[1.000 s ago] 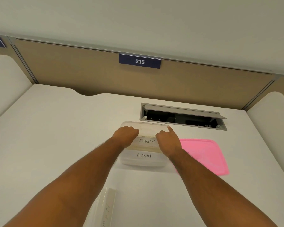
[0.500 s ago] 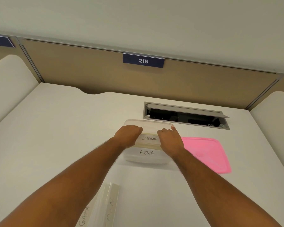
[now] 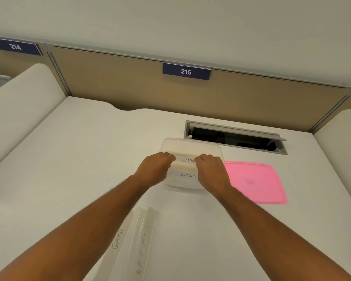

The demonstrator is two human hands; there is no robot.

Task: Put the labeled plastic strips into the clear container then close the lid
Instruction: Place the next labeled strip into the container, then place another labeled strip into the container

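Observation:
The clear container [image 3: 190, 146] sits open on the white desk, just in front of the cable hatch. A strip marked ELEPHANT [image 3: 185, 160] lies across its opening, and one marked ALPHA [image 3: 187, 175] rests lower inside. My left hand [image 3: 155, 170] grips the ELEPHANT strip's left end, and my right hand [image 3: 212, 172] grips its right end, covering part of the lettering. The pink lid [image 3: 255, 182] lies flat to the container's right. Two more strips, GAMA [image 3: 118, 239] and BATMAN [image 3: 143, 248], lie near the front edge between my forearms.
An open cable hatch [image 3: 234, 137] is cut into the desk behind the container. A tan partition with a 215 sign [image 3: 186, 71] closes off the back. White rounded side dividers [image 3: 18, 104] flank the desk left and right.
Both hands have closed in toward the middle of the ELEPHANT strip and pushed it lower into the container. The camera tilted down, bringing the GAMA and BATMAN strips into fuller view.

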